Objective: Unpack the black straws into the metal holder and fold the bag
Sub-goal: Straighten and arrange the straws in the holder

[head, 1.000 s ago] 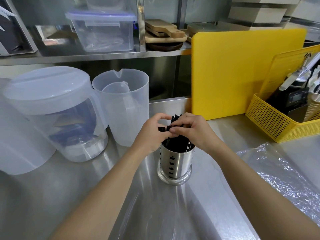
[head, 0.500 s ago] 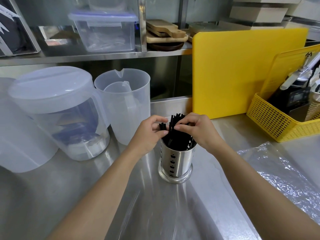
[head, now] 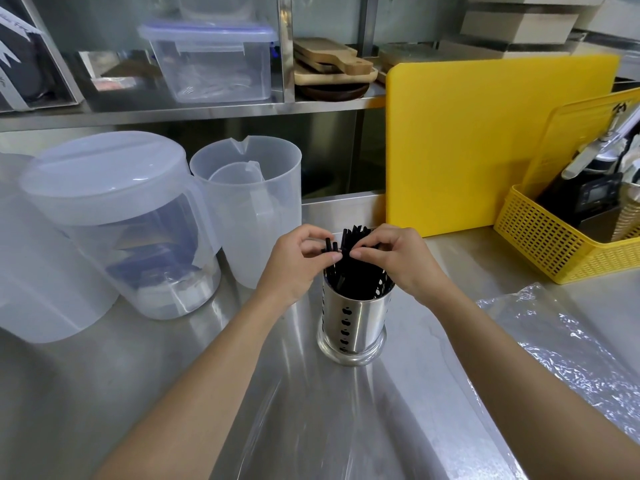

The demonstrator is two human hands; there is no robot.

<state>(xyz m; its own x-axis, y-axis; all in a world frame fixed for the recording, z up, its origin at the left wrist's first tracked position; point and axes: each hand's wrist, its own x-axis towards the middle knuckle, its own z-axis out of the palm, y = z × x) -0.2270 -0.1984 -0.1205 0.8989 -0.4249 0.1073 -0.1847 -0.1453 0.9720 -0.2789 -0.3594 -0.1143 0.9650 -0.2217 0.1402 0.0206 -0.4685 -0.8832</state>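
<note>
The black straws [head: 353,271] stand bunched in the perforated metal holder [head: 351,323], which sits upright on the steel counter [head: 138,393] near its middle. Both hands meet over the holder's mouth. The left hand [head: 298,268] pinches a few straw tips between thumb and forefinger, and the right hand [head: 398,259] does the same from the other side, fingers curled; this two-sided pinch looks meant to gather and level the straws so they settle evenly. The emptied clear plastic bag [head: 571,348] lies flat and unfolded to the right, near the yellow basket [head: 554,251]. Folding it appears to be the remaining step.
</note>
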